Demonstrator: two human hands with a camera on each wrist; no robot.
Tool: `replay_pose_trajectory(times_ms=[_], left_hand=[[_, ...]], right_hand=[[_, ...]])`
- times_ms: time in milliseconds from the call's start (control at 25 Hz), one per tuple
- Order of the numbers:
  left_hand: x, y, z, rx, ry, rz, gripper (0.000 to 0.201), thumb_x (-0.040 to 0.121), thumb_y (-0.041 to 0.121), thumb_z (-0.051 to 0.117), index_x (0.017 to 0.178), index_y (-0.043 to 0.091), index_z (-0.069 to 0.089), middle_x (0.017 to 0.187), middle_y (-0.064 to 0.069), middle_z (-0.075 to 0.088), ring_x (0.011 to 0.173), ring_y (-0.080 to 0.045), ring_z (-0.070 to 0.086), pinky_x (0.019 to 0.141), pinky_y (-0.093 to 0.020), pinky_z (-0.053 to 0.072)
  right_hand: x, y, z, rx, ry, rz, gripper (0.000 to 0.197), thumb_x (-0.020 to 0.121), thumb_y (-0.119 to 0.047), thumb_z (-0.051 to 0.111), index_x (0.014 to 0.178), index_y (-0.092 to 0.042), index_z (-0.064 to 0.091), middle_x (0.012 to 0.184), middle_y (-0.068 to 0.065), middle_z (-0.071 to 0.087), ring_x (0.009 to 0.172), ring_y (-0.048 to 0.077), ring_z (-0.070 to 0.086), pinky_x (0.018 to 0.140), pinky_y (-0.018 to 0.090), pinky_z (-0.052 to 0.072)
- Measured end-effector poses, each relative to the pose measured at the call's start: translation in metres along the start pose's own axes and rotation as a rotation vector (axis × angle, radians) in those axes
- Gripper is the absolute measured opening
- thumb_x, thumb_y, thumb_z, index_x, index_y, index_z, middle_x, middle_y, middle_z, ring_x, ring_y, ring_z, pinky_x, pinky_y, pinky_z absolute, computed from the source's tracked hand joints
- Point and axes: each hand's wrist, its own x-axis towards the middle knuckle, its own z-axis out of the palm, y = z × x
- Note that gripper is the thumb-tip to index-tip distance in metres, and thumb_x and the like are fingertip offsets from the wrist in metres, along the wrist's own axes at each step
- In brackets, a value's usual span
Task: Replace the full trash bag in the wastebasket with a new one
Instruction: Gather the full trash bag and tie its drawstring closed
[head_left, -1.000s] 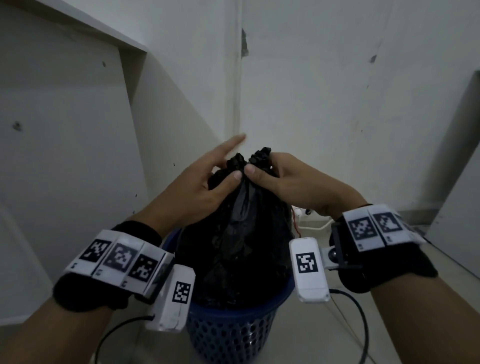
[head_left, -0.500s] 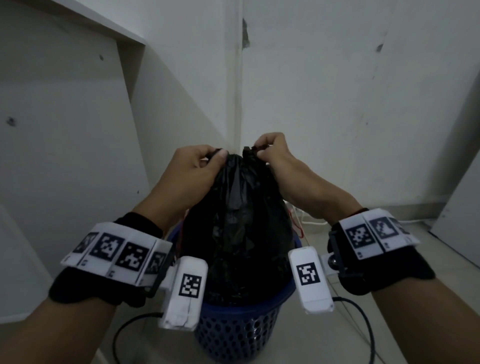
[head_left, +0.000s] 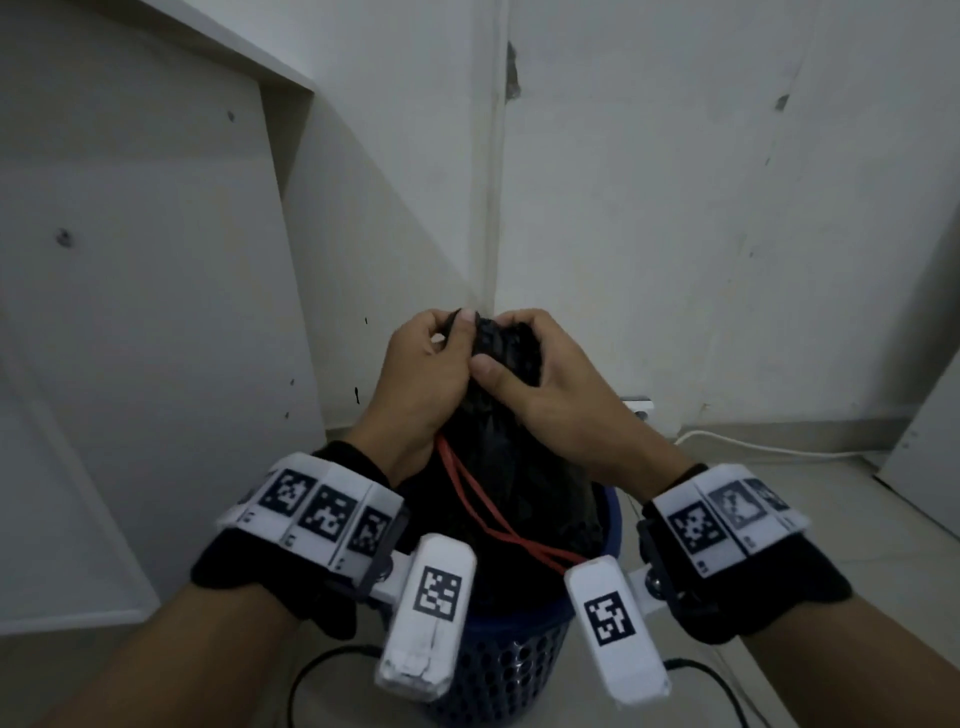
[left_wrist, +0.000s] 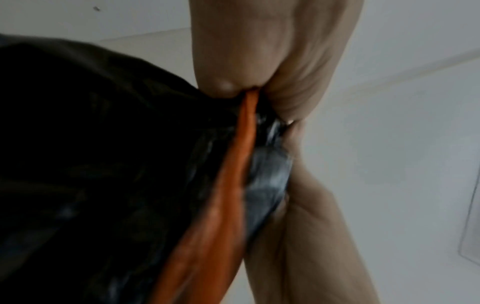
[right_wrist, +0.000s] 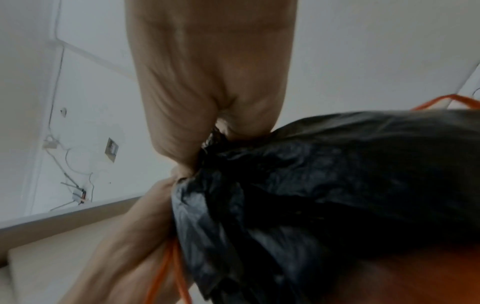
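A full black trash bag (head_left: 511, 488) stands in a blue mesh wastebasket (head_left: 498, 670) in the room's corner. Both hands hold its gathered neck. My left hand (head_left: 431, 353) pinches the bunched top from the left, and my right hand (head_left: 530, 353) curls round it from the right, thumb across the front. An orange-red drawstring (head_left: 483, 504) hangs from under the left hand down the bag's front. In the left wrist view the drawstring (left_wrist: 233, 174) runs out from between my fingers along the black bag (left_wrist: 103, 164). The right wrist view shows the bag (right_wrist: 324, 185) bunched against my palm.
White walls meet in the corner right behind the basket. A white panel (head_left: 130, 338) leans at the left. A white cable (head_left: 753, 447) runs along the floor by the right wall, and black cables (head_left: 322, 670) trail from the wrist cameras beside the basket.
Both hands have closed in together on the bag's neck and come lower. The orange-red drawstring now hangs loose down the bag's front.
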Motion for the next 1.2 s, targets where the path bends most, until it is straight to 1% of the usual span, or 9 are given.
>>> replay_pose_trajectory(times_ms=[120, 240, 360, 440, 600, 800, 880, 1040, 1200], left_hand=[[-0.002, 0.017, -0.012, 0.095, -0.169, -0.039, 0.033, 0.097, 0.033, 0.057, 0.098, 0.003, 0.069, 0.085, -0.018, 0.073, 0.07, -0.021, 0.069, 0.068, -0.034, 0.059], [-0.005, 0.039, -0.027, 0.367, -0.323, 0.114, 0.031, 0.099, 0.031, 0.054, 0.091, 0.008, 0.073, 0.057, 0.009, 0.066, 0.046, 0.003, 0.055, 0.047, -0.012, 0.044], [-0.005, 0.046, -0.034, 0.675, -0.439, 0.305, 0.022, 0.098, 0.03, 0.056, 0.107, 0.024, 0.075, 0.086, 0.017, 0.074, 0.072, 0.011, 0.065, 0.065, -0.002, 0.046], [-0.006, 0.041, -0.034, 0.809, -0.368, 0.487, 0.03, 0.094, 0.028, 0.062, 0.124, 0.027, 0.067, 0.103, 0.014, 0.071, 0.086, 0.005, 0.064, 0.081, -0.008, 0.045], [-0.003, 0.027, -0.042, 0.911, -0.422, 0.708, 0.062, 0.083, 0.037, 0.073, 0.14, 0.029, 0.051, 0.103, 0.005, 0.065, 0.089, -0.005, 0.058, 0.075, -0.013, 0.044], [-0.011, 0.017, -0.035, 1.206, -0.421, 0.774, 0.038, 0.082, 0.052, 0.037, 0.095, 0.024, 0.06, 0.08, 0.007, 0.056, 0.074, -0.02, 0.058, 0.063, -0.041, 0.051], [-0.012, 0.009, -0.034, 1.095, -0.394, 0.717, 0.024, 0.088, 0.044, 0.039, 0.069, 0.029, 0.045, 0.065, 0.01, 0.051, 0.062, -0.016, 0.054, 0.056, -0.037, 0.048], [-0.006, 0.007, -0.037, 0.835, -0.314, 0.428, 0.042, 0.098, 0.025, 0.051, 0.057, 0.022, 0.044, 0.05, 0.009, 0.047, 0.042, -0.002, 0.041, 0.044, -0.021, 0.032], [-0.01, 0.009, -0.035, 0.626, -0.448, 0.151, 0.041, 0.103, 0.03, 0.043, 0.064, 0.015, 0.048, 0.048, 0.011, 0.049, 0.041, -0.004, 0.043, 0.043, -0.018, 0.034]], right_hand=[[0.006, -0.005, -0.013, -0.005, -0.001, -0.017, 0.023, 0.093, -0.011, 0.067, 0.111, 0.001, 0.061, 0.101, 0.013, 0.071, 0.089, 0.011, 0.066, 0.084, 0.029, 0.056], [0.01, -0.009, -0.024, -0.029, -0.02, 0.021, 0.016, 0.096, -0.01, 0.062, 0.106, 0.002, 0.065, 0.096, 0.017, 0.071, 0.083, 0.014, 0.065, 0.08, 0.034, 0.056], [0.01, -0.009, -0.027, 0.069, -0.018, 0.08, 0.021, 0.101, -0.01, 0.055, 0.11, 0.006, 0.064, 0.094, 0.017, 0.068, 0.083, 0.018, 0.063, 0.078, 0.033, 0.054], [0.012, -0.01, -0.026, 0.093, -0.001, 0.093, 0.019, 0.1, -0.009, 0.055, 0.111, 0.003, 0.066, 0.093, 0.013, 0.069, 0.082, 0.016, 0.065, 0.077, 0.03, 0.056], [0.014, -0.012, -0.028, 0.044, 0.112, 0.157, 0.028, 0.09, -0.02, 0.072, 0.108, -0.005, 0.058, 0.091, 0.015, 0.072, 0.071, 0.017, 0.069, 0.066, 0.035, 0.057], [0.007, -0.012, -0.026, -0.012, 0.137, 0.219, 0.032, 0.09, -0.028, 0.072, 0.081, 0.002, 0.066, 0.079, 0.029, 0.071, 0.06, 0.023, 0.062, 0.063, 0.036, 0.051], [0.003, -0.013, -0.027, -0.022, 0.065, 0.185, 0.029, 0.095, -0.029, 0.065, 0.079, -0.005, 0.07, 0.083, 0.026, 0.073, 0.066, 0.024, 0.066, 0.069, 0.037, 0.053], [-0.006, -0.024, -0.035, -0.27, -0.29, 0.045, 0.026, 0.094, -0.028, 0.067, 0.119, -0.022, 0.071, 0.111, 0.001, 0.071, 0.107, 0.014, 0.066, 0.095, 0.027, 0.053], [-0.005, -0.019, -0.026, -0.625, -0.129, -0.076, 0.024, 0.09, -0.029, 0.07, 0.113, -0.022, 0.071, 0.102, -0.003, 0.072, 0.095, 0.013, 0.066, 0.085, 0.034, 0.055]])
